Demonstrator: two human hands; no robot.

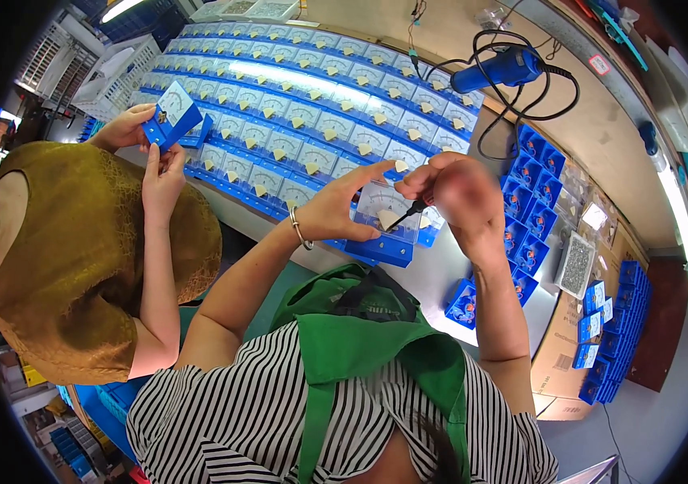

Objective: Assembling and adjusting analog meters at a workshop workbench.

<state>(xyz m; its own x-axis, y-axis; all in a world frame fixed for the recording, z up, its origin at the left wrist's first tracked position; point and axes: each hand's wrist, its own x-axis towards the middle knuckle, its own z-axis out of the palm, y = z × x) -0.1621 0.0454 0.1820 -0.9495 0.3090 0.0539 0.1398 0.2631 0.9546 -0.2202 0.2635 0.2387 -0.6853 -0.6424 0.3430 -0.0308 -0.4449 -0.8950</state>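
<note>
Stretching beneath the work, the metal counter (427, 292) carries long rows of blue meters (332, 123) back toward its far edge, with blue boxes (529, 218) grouped along its right side. Off the counter's near edge, toward its left end, a co-worker (102, 258) in a golden-brown top holds a second meter (176, 121) in both hands.

Above the near edge, the left hand (332, 211) is spread wide, thumb and index finger bracketing the held meter (392, 248) by its side. The right hand (465, 202) is closed round a screwdriver (411, 211), whose dark shaft slants down and left to the lower part of the meter's front, beside a cream wedge (386, 219). Whether the tip touches anything cannot be told.

A slip at that slant could scratch the clear front or nick the left thumb, which sits near the tip. Twisting force could also turn the meter, since the grip seems to be on one side, and knock it against its neighbours.
</note>
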